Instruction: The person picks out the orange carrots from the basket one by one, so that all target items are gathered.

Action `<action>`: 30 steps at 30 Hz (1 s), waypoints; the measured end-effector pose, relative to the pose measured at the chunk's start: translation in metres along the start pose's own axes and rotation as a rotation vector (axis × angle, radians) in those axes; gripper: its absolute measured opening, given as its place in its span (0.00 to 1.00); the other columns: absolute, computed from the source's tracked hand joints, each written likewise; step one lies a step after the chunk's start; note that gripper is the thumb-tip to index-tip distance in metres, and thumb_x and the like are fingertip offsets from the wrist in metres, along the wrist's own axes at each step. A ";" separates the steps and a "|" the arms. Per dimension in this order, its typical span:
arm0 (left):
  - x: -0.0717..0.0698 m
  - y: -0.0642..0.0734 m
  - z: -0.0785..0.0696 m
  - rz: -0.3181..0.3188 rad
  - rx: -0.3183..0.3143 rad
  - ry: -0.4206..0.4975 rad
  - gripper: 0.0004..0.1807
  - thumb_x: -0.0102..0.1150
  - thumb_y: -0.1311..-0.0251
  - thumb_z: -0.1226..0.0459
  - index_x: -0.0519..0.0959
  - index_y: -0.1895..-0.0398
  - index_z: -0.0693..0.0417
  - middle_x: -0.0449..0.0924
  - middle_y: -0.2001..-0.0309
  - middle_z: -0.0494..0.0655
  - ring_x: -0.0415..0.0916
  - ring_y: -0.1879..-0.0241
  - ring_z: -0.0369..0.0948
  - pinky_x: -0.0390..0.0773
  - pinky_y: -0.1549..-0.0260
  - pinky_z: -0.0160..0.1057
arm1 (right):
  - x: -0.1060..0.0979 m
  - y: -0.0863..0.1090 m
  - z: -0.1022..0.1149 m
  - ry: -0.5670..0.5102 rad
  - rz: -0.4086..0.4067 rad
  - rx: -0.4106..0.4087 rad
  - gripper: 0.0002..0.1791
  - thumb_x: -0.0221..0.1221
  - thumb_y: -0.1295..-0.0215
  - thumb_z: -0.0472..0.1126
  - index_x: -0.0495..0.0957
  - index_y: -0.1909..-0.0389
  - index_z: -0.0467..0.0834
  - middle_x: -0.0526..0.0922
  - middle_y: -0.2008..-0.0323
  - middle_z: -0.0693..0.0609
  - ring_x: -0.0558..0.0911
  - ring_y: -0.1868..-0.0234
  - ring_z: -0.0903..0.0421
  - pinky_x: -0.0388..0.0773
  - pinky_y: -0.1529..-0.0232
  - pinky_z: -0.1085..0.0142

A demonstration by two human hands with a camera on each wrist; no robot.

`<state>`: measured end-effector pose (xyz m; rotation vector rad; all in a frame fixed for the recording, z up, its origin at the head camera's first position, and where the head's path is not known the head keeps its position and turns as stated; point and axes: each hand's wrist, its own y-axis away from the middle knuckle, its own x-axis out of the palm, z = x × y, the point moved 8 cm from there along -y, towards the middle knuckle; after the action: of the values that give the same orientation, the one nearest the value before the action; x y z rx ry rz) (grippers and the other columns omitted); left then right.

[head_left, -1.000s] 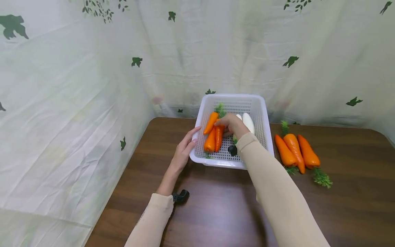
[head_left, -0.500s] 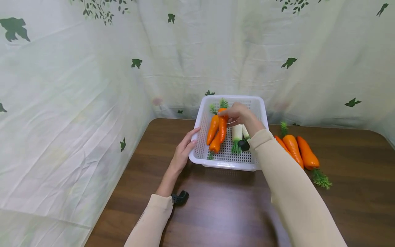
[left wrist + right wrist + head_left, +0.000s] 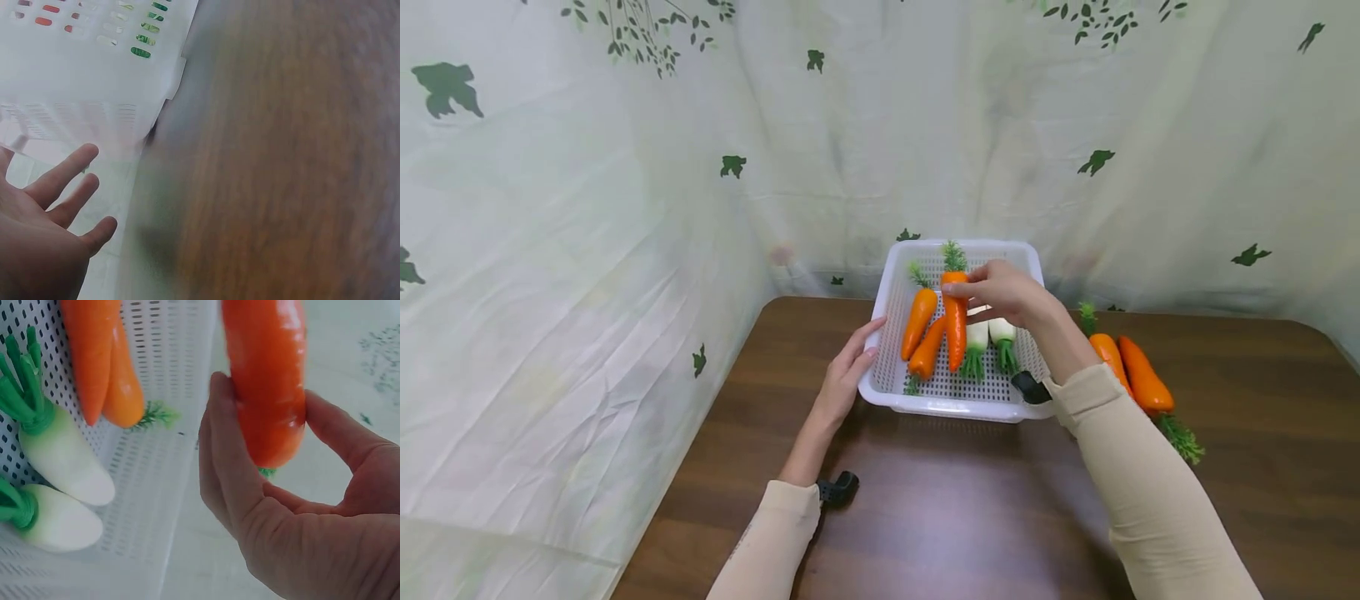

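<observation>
A white plastic basket point(image 3: 880, 387) stands at the back of the table. My right hand point(image 3: 1011, 293) pinches an orange carrot point(image 3: 956, 321) near its leafy top, between thumb and fingers, above the basket floor. In the right wrist view that carrot point(image 3: 265, 369) hangs well off the basket's bottom. Two other carrots, one leaf-up point(image 3: 918, 321) and one leaf-down point(image 3: 928, 350), lie left of it. White radishes with green tops point(image 3: 975, 337) lie on the right, partly under the hand. My left hand point(image 3: 842, 375) touches the left rim; the left wrist view shows its fingers extended and spread.
More carrots point(image 3: 1146, 379) lie on the brown wooden table point(image 3: 925, 500) right of the basket, partly behind my right sleeve. A pale curtain with leaf prints point(image 3: 880, 125) hangs close behind the basket. Black straps with cameras point(image 3: 838, 490) are on the wrists.
My right hand has moved right and lifted the carrot away from the other two, turning it upright. Both radishes' green tops have come into sight. The left hand stays at the rim.
</observation>
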<state>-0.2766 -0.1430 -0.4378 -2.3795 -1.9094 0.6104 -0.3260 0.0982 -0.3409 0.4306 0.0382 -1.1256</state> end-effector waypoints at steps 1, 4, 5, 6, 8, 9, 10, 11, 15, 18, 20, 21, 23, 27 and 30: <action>0.001 0.000 0.000 0.002 0.007 -0.002 0.26 0.46 0.19 0.57 0.68 0.21 0.39 0.70 0.24 0.48 0.77 0.38 0.54 0.82 0.47 0.43 | -0.001 0.004 -0.001 -0.001 -0.002 -0.014 0.27 0.60 0.22 0.47 0.75 0.36 0.29 0.82 0.44 0.39 0.83 0.42 0.42 0.79 0.35 0.45; 0.002 0.000 -0.002 0.007 0.025 -0.001 0.25 0.46 0.19 0.57 0.69 0.21 0.39 0.70 0.24 0.47 0.76 0.37 0.53 0.81 0.45 0.43 | -0.007 0.014 -0.004 -0.007 -0.022 -0.048 0.28 0.60 0.22 0.48 0.74 0.37 0.28 0.81 0.45 0.39 0.84 0.45 0.44 0.81 0.37 0.46; 0.003 0.000 -0.002 0.006 0.025 0.002 0.25 0.46 0.19 0.57 0.69 0.21 0.39 0.70 0.24 0.48 0.76 0.38 0.53 0.81 0.46 0.43 | -0.009 0.016 -0.006 -0.009 -0.032 -0.054 0.28 0.60 0.22 0.48 0.74 0.37 0.28 0.81 0.45 0.39 0.84 0.46 0.44 0.82 0.38 0.47; 0.003 0.000 -0.002 0.006 0.025 0.004 0.26 0.46 0.19 0.57 0.69 0.21 0.39 0.70 0.24 0.48 0.76 0.38 0.54 0.81 0.46 0.42 | -0.011 0.020 -0.008 -0.008 -0.040 -0.060 0.29 0.61 0.22 0.49 0.74 0.36 0.29 0.81 0.45 0.39 0.83 0.46 0.44 0.82 0.39 0.48; 0.003 0.001 -0.003 0.006 0.025 0.013 0.26 0.46 0.19 0.58 0.68 0.21 0.40 0.70 0.24 0.48 0.76 0.37 0.54 0.81 0.45 0.41 | -0.015 0.027 -0.011 -0.006 -0.053 -0.074 0.30 0.60 0.22 0.50 0.73 0.34 0.30 0.80 0.43 0.38 0.82 0.45 0.45 0.83 0.40 0.51; 0.003 0.002 -0.003 0.008 0.025 0.017 0.26 0.46 0.19 0.58 0.68 0.21 0.41 0.69 0.23 0.49 0.76 0.37 0.55 0.80 0.45 0.41 | -0.017 0.032 -0.013 -0.001 -0.059 -0.085 0.31 0.60 0.22 0.51 0.72 0.33 0.30 0.80 0.42 0.39 0.83 0.45 0.45 0.84 0.41 0.52; 0.002 0.002 -0.003 0.010 0.025 0.021 0.26 0.46 0.19 0.59 0.68 0.21 0.41 0.69 0.23 0.49 0.75 0.36 0.56 0.80 0.45 0.41 | -0.019 0.036 -0.014 -0.001 -0.069 -0.097 0.32 0.60 0.22 0.52 0.72 0.32 0.31 0.80 0.42 0.38 0.82 0.45 0.46 0.84 0.42 0.54; 0.002 0.002 -0.004 0.012 0.028 0.023 0.26 0.45 0.19 0.59 0.67 0.20 0.42 0.68 0.23 0.50 0.75 0.36 0.56 0.80 0.44 0.41 | -0.021 0.041 -0.016 -0.003 -0.080 -0.106 0.32 0.60 0.22 0.53 0.72 0.32 0.32 0.80 0.41 0.38 0.82 0.45 0.47 0.85 0.42 0.55; 0.000 0.002 -0.004 0.016 0.038 0.015 0.27 0.45 0.18 0.59 0.66 0.20 0.45 0.67 0.22 0.51 0.74 0.35 0.60 0.80 0.43 0.46 | -0.028 0.061 -0.023 -0.010 -0.115 -0.148 0.34 0.60 0.23 0.57 0.72 0.31 0.34 0.79 0.38 0.39 0.82 0.45 0.52 0.85 0.44 0.60; 0.000 0.001 -0.004 0.013 0.038 0.003 0.26 0.46 0.19 0.59 0.67 0.20 0.44 0.68 0.23 0.49 0.74 0.36 0.58 0.79 0.43 0.48 | -0.032 0.074 -0.031 -0.013 -0.127 -0.152 0.35 0.59 0.23 0.58 0.72 0.30 0.36 0.78 0.37 0.40 0.83 0.45 0.54 0.85 0.44 0.60; -0.001 0.001 -0.004 0.011 0.035 -0.002 0.26 0.46 0.19 0.58 0.68 0.20 0.42 0.69 0.23 0.48 0.74 0.36 0.56 0.79 0.43 0.48 | -0.034 0.079 -0.036 -0.020 -0.130 -0.155 0.35 0.59 0.23 0.58 0.71 0.29 0.36 0.77 0.37 0.39 0.83 0.46 0.55 0.85 0.44 0.61; -0.001 0.001 -0.004 0.009 0.032 -0.005 0.26 0.46 0.19 0.58 0.68 0.21 0.41 0.69 0.23 0.47 0.74 0.36 0.55 0.79 0.43 0.47 | -0.036 0.080 -0.038 -0.023 -0.133 -0.157 0.35 0.58 0.23 0.58 0.71 0.28 0.36 0.77 0.36 0.39 0.83 0.46 0.56 0.85 0.44 0.62; -0.002 0.002 -0.005 0.005 0.025 -0.014 0.26 0.45 0.19 0.58 0.68 0.21 0.39 0.69 0.23 0.46 0.74 0.36 0.54 0.80 0.44 0.46 | -0.039 0.082 -0.043 -0.032 -0.139 -0.159 0.35 0.58 0.22 0.57 0.70 0.27 0.36 0.76 0.35 0.39 0.84 0.46 0.57 0.84 0.45 0.65; -0.002 0.002 -0.004 0.004 0.008 -0.028 0.26 0.45 0.19 0.56 0.68 0.21 0.36 0.70 0.24 0.47 0.76 0.38 0.53 0.81 0.46 0.44 | -0.047 0.085 -0.052 -0.045 -0.158 -0.152 0.37 0.57 0.22 0.57 0.66 0.26 0.35 0.74 0.34 0.39 0.83 0.46 0.61 0.84 0.47 0.69; -0.001 0.002 -0.003 0.011 0.000 -0.027 0.26 0.45 0.19 0.55 0.67 0.21 0.35 0.70 0.24 0.47 0.76 0.38 0.54 0.82 0.47 0.43 | -0.052 0.089 -0.056 -0.053 -0.164 -0.153 0.37 0.57 0.21 0.56 0.66 0.26 0.33 0.74 0.36 0.42 0.83 0.47 0.62 0.83 0.48 0.71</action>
<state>-0.2736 -0.1435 -0.4354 -2.3948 -1.9081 0.6464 -0.2602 0.1952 -0.3517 0.2640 0.1146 -1.2850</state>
